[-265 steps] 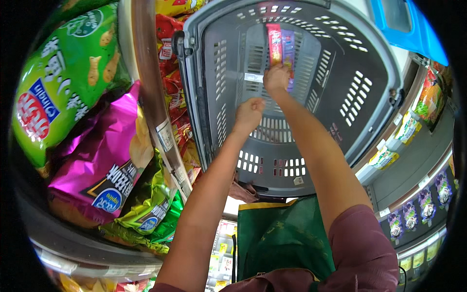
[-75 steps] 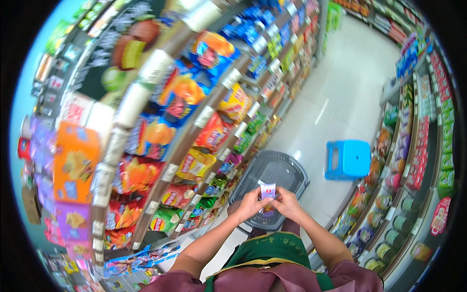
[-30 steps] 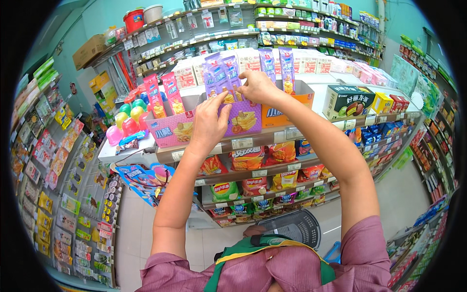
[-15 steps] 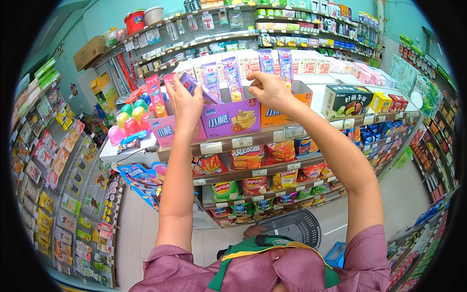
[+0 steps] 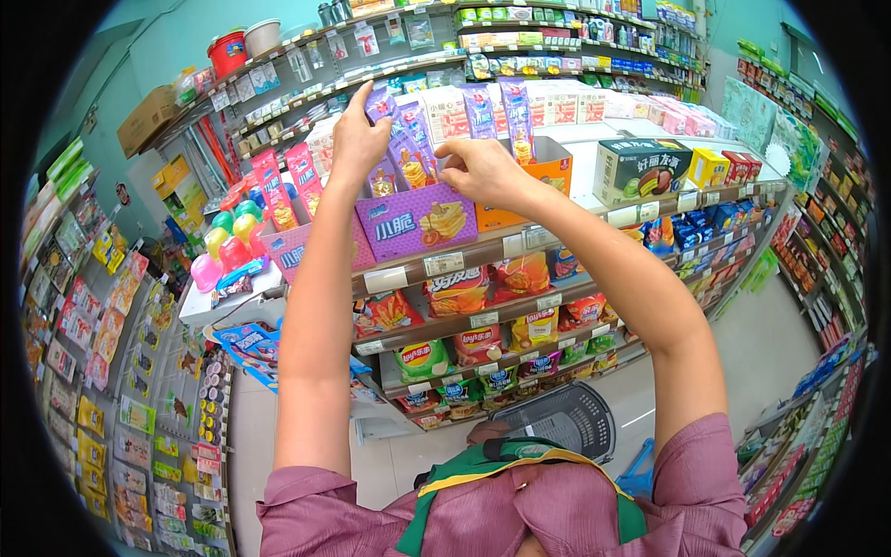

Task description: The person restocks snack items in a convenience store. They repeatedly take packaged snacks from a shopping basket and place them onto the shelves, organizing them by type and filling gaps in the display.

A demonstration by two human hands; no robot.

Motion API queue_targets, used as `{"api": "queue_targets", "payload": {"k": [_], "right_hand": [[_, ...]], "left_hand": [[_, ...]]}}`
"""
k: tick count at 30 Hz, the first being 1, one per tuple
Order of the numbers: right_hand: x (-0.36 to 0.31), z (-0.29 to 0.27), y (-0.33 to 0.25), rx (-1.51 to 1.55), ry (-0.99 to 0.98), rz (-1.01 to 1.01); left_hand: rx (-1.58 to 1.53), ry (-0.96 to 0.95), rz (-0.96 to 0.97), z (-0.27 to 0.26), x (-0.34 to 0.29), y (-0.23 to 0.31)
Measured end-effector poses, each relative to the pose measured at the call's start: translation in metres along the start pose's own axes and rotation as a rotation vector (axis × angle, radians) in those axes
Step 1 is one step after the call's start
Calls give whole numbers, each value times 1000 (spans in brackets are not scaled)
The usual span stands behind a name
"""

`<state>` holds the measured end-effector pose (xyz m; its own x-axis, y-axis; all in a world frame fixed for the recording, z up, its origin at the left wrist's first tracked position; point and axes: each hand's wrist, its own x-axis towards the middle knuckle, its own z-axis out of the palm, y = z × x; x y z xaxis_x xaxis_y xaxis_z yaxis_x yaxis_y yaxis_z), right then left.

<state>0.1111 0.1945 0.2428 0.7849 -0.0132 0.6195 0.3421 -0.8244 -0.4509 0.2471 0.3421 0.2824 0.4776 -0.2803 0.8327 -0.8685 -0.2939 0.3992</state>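
Note:
My left hand [image 5: 360, 144] is raised at the purple snack box [image 5: 418, 221], its index finger stretched upward and thumb apart. Beside its thumb stands a purple snack packet [image 5: 380, 104], and more purple packets [image 5: 408, 158] lean together in the box. My right hand [image 5: 487, 174] is at the box's right side, fingers bent with a gap between thumb and index, its fingertips close to the packets. Whether either hand touches a packet is hard to tell. An orange box [image 5: 551, 174] adjoins on the right, with upright purple packets [image 5: 516, 116] behind my right hand.
Left of the purple box is a pink box [image 5: 288, 249] with red packets [image 5: 271, 190]. A dark green carton [image 5: 640, 170] stands farther right on the shelf top. Bags of chips [image 5: 479, 343] fill the shelves below. A grey basket [image 5: 571, 420] is on the floor.
The tilted purple packet in my left hand now appears upright among the others in the purple box. My left hand has risen; my right hand has moved left toward the packets. The view has shifted.

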Motion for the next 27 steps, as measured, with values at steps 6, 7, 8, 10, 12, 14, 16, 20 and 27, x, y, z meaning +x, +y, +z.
{"api": "queue_targets", "payload": {"k": [6, 7, 8, 10, 12, 14, 16, 20, 27], "right_hand": [[-1, -1, -1, 15, 9, -36], [-2, 0, 1, 20, 13, -42], [-2, 1, 2, 26, 17, -49], [-4, -2, -1, 22, 16, -29], [-8, -6, -6, 19, 47, -19], [-19, -6, -8, 79, 104, -5], [-35, -7, -15, 166, 160, -24], [-117, -32, -35, 361, 270, 83], [-229, -95, -96, 456, 611, -81]], "left_hand": [[147, -268, -9, 22, 18, -38], [174, -272, 20, 24, 16, -37], [201, -276, 49, 25, 13, -35], [255, -244, 101, 27, 7, -31], [307, -172, 148, 29, 2, -24], [355, -96, 156, 26, -10, -12], [378, -25, 176, 16, -25, -8], [10, 39, 137, -10, -91, 36], [-529, 169, 133, -99, -162, 114]]}}
